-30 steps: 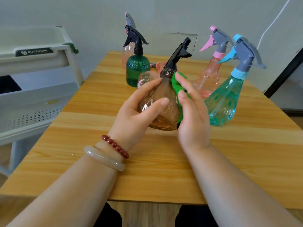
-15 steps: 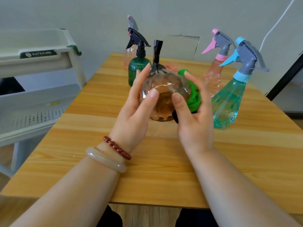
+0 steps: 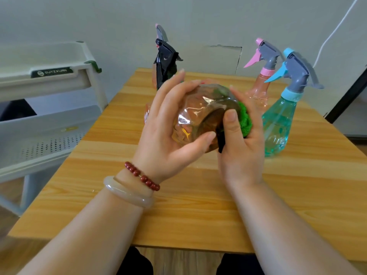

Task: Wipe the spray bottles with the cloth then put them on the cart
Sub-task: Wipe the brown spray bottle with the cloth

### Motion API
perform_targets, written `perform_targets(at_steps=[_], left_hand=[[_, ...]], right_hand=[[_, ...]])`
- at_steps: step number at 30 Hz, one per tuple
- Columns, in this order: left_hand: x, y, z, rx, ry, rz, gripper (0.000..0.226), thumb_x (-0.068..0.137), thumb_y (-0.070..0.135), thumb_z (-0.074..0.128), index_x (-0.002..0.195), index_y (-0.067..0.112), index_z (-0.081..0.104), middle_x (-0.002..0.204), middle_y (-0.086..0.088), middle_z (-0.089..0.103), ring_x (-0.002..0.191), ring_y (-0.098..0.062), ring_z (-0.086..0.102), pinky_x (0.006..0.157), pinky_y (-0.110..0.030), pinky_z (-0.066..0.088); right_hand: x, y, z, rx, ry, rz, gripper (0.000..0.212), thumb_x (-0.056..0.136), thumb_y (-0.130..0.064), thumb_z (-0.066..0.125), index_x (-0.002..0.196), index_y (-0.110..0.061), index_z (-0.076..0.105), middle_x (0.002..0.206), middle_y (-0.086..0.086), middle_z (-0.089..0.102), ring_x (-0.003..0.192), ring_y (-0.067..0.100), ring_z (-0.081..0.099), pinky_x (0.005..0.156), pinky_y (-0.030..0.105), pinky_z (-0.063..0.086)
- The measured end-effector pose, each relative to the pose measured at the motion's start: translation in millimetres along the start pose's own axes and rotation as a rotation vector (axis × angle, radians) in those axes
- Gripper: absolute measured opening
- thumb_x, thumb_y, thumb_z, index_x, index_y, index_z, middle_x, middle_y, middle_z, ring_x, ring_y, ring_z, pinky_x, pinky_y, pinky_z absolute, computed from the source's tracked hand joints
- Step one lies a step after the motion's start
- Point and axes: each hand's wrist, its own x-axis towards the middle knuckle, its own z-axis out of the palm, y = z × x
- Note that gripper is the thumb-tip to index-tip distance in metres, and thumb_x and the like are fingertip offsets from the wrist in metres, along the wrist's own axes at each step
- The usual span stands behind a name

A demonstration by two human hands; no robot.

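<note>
At the bottom edge of the frame both forearms (image 3: 89,235) are being cut off, and dark clothing (image 3: 135,262) is showing between them below the edge of the table (image 3: 178,215). The left wrist is carrying a pale bangle (image 3: 127,193) and a red bead bracelet (image 3: 142,176). At frame centre, above the wooden tabletop, the left hand (image 3: 166,133) is gripping the amber spray bottle (image 3: 196,120), with its fingers curled over the body and its thumb under the base. The bottle is lying tilted with its base facing the camera, and its neck is hidden behind the hands. The right hand (image 3: 242,151) is holding the green cloth (image 3: 245,118) against the bottle's right side, with the thumb pressing at the base rim; the palm is hiding most of the cloth. Right of centre, a teal spray bottle (image 3: 278,124) with a blue trigger and a pink spray bottle (image 3: 260,90) are standing upright on the table, the pink one partly covered by the right hand. Above the left fingertips a black trigger head (image 3: 165,60) is appearing blurred, and which bottle it belongs to cannot be told. A grey-and-pink trigger (image 3: 161,33) is protruding behind it, its bottle hidden. At frame left the white cart (image 3: 49,116) is standing beside the table, cut off by the edge, with a dark label (image 3: 52,72) reading "OUTIXUAN" on its upper tray.
</note>
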Motion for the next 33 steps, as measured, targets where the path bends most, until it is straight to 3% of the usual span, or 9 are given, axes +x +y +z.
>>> perform_targets(at_steps=[5,11,14,16,19,24,28,30,33], left_hand=[[5.0,7.4,-2.7,-0.020,-0.063,0.044,0.066,0.084,0.037,0.067,0.139,0.022,0.034,0.147,-0.003,0.040,0.141,-0.033,0.038,0.110,-0.060,0.036],[26.1,17.2,-29.5,0.355,-0.288,0.194,0.097,0.072,0.083,0.053,0.147,0.027,0.027,0.142,0.003,0.043,0.136,-0.019,0.042,0.109,-0.053,0.035],[41.0,19.7,-38.3,0.440,-0.388,0.279,0.108,0.064,0.090,0.052,0.146,0.024,0.029,0.135,-0.001,0.055,0.125,-0.023,0.054,0.103,-0.052,0.041],[44.1,19.3,-41.1,0.411,-0.446,0.285,0.112,0.062,0.087,0.057,0.146,0.018,0.030,0.132,-0.003,0.058,0.120,-0.020,0.057,0.103,-0.044,0.046],[39.7,19.4,-43.8,0.394,-0.492,0.230,0.115,0.060,0.084,0.062,0.149,0.019,0.026,0.135,0.000,0.056,0.117,-0.013,0.057,0.098,-0.028,0.050],[26.8,15.8,-42.7,0.364,-0.405,0.092,0.103,0.059,0.080,0.065,0.143,0.030,0.031,0.127,0.018,0.053,0.111,-0.001,0.056,0.091,-0.025,0.053],[14.4,6.0,-41.7,0.464,-0.360,-0.019,0.102,0.058,0.084,0.060,0.142,0.031,0.038,0.117,0.008,0.065,0.096,-0.008,0.063,0.081,-0.031,0.057],[10.3,1.9,-39.1,0.496,-0.333,-0.063,0.103,0.057,0.084,0.060,0.142,0.029,0.042,0.115,0.006,0.067,0.094,-0.015,0.067,0.078,-0.037,0.059],[6.0,-1.1,-35.3,0.500,-0.291,-0.062,0.102,0.059,0.081,0.062,0.143,0.023,0.048,0.114,0.008,0.067,0.091,-0.009,0.065,0.073,-0.029,0.056]], right_hand=[[1.1,-3.1,0.1,0.054,0.027,0.008,0.025,0.094,-0.036,0.060,0.117,-0.042,0.066,0.134,0.014,0.058,0.132,0.038,0.047,0.107,0.046,0.044],[3.0,-9.4,0.6,0.210,0.062,0.049,0.027,0.093,-0.040,0.062,0.118,-0.032,0.067,0.132,0.016,0.058,0.127,0.033,0.053,0.104,0.050,0.044],[4.2,-9.9,2.5,0.246,0.029,0.117,0.038,0.091,-0.042,0.065,0.122,-0.020,0.065,0.138,0.027,0.050,0.134,0.042,0.043,0.110,0.060,0.036],[4.4,-10.1,3.6,0.286,0.020,0.212,0.047,0.091,-0.038,0.064,0.127,-0.007,0.059,0.133,0.030,0.052,0.130,0.043,0.047,0.107,0.059,0.040],[4.5,-8.7,2.1,0.349,-0.039,0.336,0.039,0.096,-0.026,0.055,0.129,-0.004,0.054,0.122,0.022,0.060,0.119,0.036,0.057,0.099,0.052,0.050],[5.8,-6.4,6.1,0.280,-0.096,0.413,0.034,0.094,-0.033,0.051,0.123,-0.019,0.061,0.122,0.011,0.066,0.114,0.025,0.064,0.088,0.040,0.054],[6.1,-1.6,-0.2,0.226,-0.087,0.299,0.035,0.095,-0.029,0.052,0.129,-0.029,0.059,0.141,0.000,0.056,0.133,0.016,0.049,0.111,0.042,0.040],[2.8,-5.5,-2.8,0.140,-0.170,0.165,0.042,0.096,-0.014,0.048,0.137,-0.020,0.052,0.144,-0.004,0.052,0.137,0.012,0.044,0.113,0.033,0.036],[-2.4,-5.3,0.7,-0.006,-0.390,0.118,0.045,0.098,-0.006,0.042,0.143,-0.008,0.043,0.145,-0.004,0.048,0.140,0.008,0.039,0.114,0.028,0.034]])
